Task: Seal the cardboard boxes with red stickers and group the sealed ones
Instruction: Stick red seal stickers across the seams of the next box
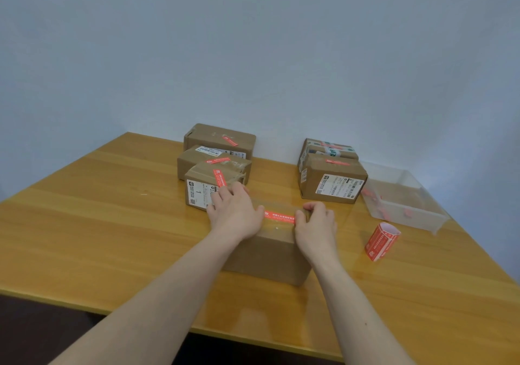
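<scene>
Between the flat-pressing left hand (235, 214) and pinching right hand (316, 224) lies the red sticker (279, 216).

— What is the person wearing on the arms?
— Nothing that shows: both forearms are bare up to the frame's lower edge, no sleeves, watch or rings on the left hand (235, 215) or right hand (316, 224).
</scene>
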